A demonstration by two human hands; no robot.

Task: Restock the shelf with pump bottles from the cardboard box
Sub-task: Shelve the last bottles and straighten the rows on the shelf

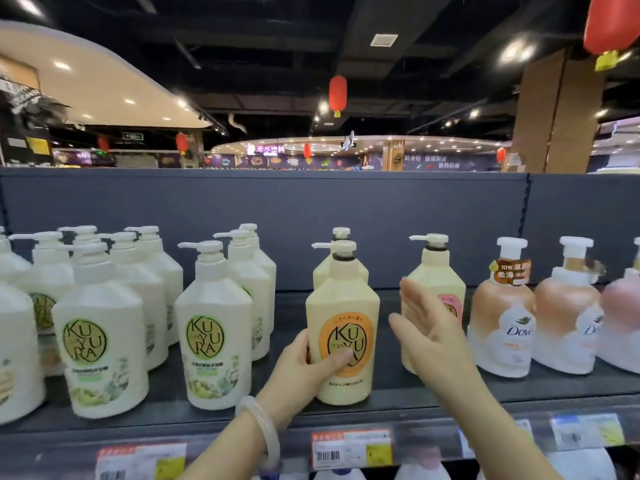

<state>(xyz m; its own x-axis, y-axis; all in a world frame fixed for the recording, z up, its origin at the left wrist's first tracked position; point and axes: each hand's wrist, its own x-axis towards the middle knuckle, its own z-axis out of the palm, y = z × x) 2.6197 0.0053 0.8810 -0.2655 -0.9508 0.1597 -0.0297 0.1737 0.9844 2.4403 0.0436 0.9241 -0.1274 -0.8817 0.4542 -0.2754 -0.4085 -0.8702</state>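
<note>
While left hand (pixel 304 368) grips bottle (pixel 343 327), right hand (pixel 426 327) flat

Two bare forearms, no sleeves in view. Left hand (pixel 304 370) has a pale, milky, translucent bangle (pixel 263 432) round the wrist, smooth and thick. Right hand (pixel 427 336) has no rings, watch or bands. Nails short and plain.

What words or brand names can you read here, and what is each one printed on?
"KUYURA": green round label on the white pump bottle and its neighbour.
"KUYURA": orange label on the cream pump bottle held by the left hand.
"Dove": the peach and white bottle.
Too blurred to read: the small print on the bottles, the shelf price tags, the neck tag, the far store signs.
</note>
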